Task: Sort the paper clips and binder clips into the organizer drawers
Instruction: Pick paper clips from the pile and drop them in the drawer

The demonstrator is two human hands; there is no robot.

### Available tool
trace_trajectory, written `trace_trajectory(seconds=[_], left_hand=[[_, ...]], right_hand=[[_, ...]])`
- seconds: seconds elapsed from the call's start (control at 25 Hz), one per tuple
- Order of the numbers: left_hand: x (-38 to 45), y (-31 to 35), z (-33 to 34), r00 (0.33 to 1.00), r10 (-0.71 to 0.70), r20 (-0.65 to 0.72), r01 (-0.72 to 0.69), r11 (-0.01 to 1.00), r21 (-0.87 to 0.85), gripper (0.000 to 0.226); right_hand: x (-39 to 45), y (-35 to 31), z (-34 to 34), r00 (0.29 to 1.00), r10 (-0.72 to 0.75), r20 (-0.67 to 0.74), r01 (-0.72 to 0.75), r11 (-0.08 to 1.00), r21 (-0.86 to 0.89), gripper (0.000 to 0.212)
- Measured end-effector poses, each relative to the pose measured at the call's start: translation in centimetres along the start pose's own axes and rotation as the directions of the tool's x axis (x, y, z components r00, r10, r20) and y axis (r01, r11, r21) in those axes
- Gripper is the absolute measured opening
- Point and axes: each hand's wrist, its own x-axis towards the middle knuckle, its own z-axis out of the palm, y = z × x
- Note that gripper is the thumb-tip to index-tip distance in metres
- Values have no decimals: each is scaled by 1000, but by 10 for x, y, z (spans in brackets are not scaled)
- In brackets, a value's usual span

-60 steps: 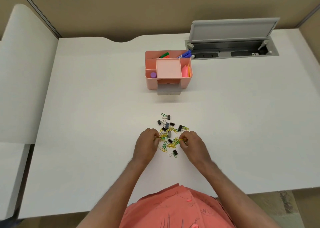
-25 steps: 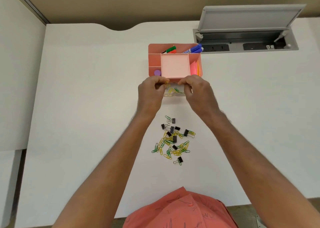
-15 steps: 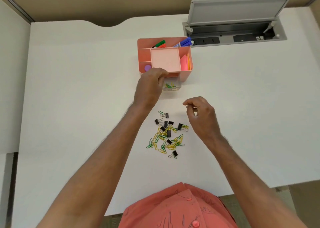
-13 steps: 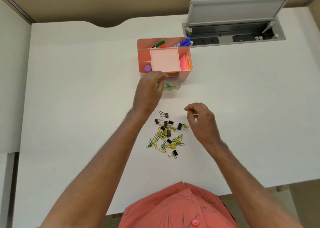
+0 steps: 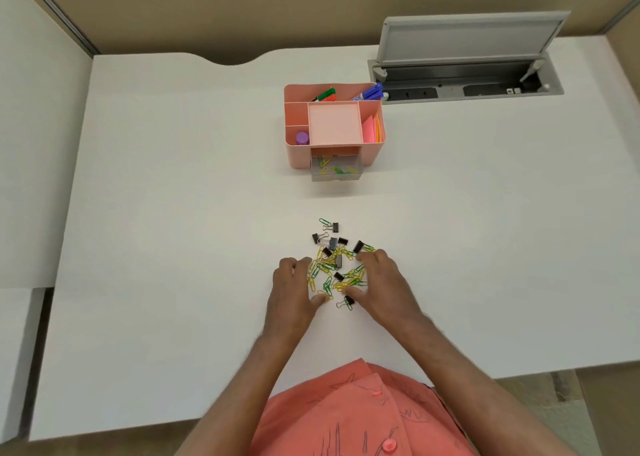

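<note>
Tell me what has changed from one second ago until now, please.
Both hands came back from the organizer's open drawer to the pile of clips: the left hand and the right hand now rest at either side of it, fingers spread. Some paper clips were let go into the drawer. The pink organizer, its markers and the black binder clips on the table stayed as they were.

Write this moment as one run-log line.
hands: left, right flanking clip pile | drawer: open, holds paper clips | binder clips: unsorted
</note>
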Motion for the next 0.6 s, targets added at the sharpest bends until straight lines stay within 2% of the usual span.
trace_trajectory(seconds=[0.12, 0.24, 0.4, 0.6], left_hand=[[1, 3, 1, 999, 29, 31, -30, 999, 14, 68], [4, 12, 2, 997, 76, 32, -77, 996, 51, 51], [10, 18, 3, 998, 58, 21, -60, 995, 79, 31], [16, 20, 3, 1000, 23, 12, -24, 998, 65, 28]], right_hand=[[2, -4, 3, 999, -22, 24, 23, 999, -48, 53], [-2, -2, 3, 998, -51, -25, 50, 998, -37, 35], [0, 0, 5, 998, -43, -35, 42, 999, -23, 21], [8, 6, 1, 999, 36, -23, -32, 990, 140, 13]])
